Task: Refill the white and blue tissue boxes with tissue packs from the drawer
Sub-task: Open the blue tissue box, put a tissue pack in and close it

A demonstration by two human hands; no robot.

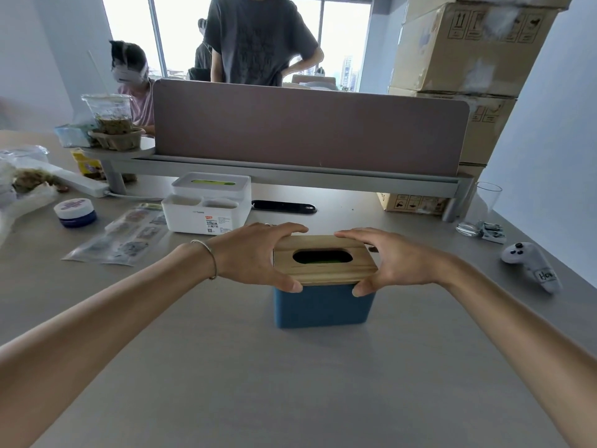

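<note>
The blue tissue box (323,307) stands on the desk in front of me. Its wooden lid (326,273) lies on top, and green shows through the lid's oval slot. My left hand (258,253) grips the lid's left end and my right hand (394,261) grips its right end, thumbs on the near edge. Behind and to the left stands the white tissue box (206,208), lid on, with green showing through its slot too. No drawer is in view.
A brown desk divider (307,130) closes off the back. On the left lie a sticker sheet (126,234), a small jar (75,212) and a power strip (80,182). To the right are a glass (481,208), a white controller (529,263) and stacked cartons (468,43). Two people are beyond the divider.
</note>
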